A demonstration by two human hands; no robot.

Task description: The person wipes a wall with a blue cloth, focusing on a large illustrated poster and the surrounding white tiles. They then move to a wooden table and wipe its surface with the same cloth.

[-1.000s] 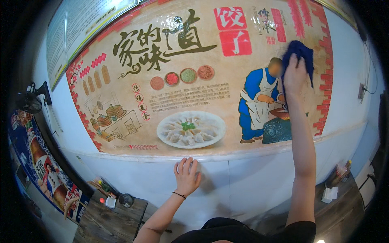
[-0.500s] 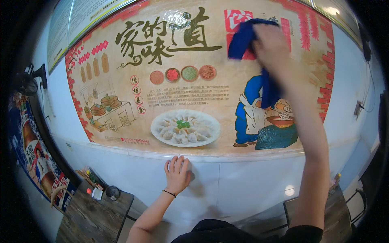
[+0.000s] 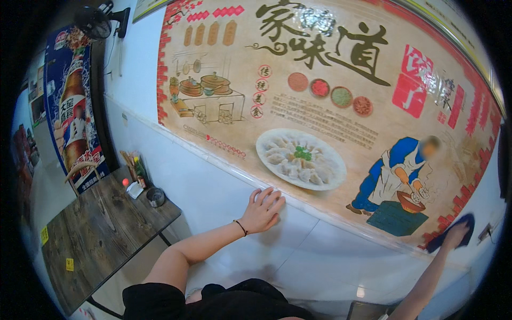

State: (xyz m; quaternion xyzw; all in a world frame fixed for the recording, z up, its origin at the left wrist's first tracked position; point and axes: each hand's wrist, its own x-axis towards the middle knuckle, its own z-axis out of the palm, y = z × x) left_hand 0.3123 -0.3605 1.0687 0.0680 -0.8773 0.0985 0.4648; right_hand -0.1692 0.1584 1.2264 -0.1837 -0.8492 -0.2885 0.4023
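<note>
A large glossy wall poster (image 3: 224, 141) with food pictures covers the upper wall. Against its lower right corner my right hand (image 3: 456, 234) presses a dark blue cloth (image 3: 468, 223), arm stretched far out to the right. The cloth lies partly on the brick-pattern border and partly on the white wall. My left hand (image 3: 263, 209) rests with fingers spread on the ledge below the poster, under the printed dumpling plate. A thin dark band circles that wrist.
A dark wooden table (image 3: 101, 229) stands at left, bearing a glass ashtray (image 3: 155, 197) and a holder of sticks (image 3: 133, 166). A black wall fan (image 3: 93, 22) hangs above a blue bottle banner (image 3: 72, 106). Beside the cloth is a wall socket (image 3: 485, 233). Another tabletop (image 3: 368, 310) shows at lower right.
My right hand has carried the cloth from the poster's upper right down to its lower right corner. The view has turned and tilted, while my left hand stays at the ledge.
</note>
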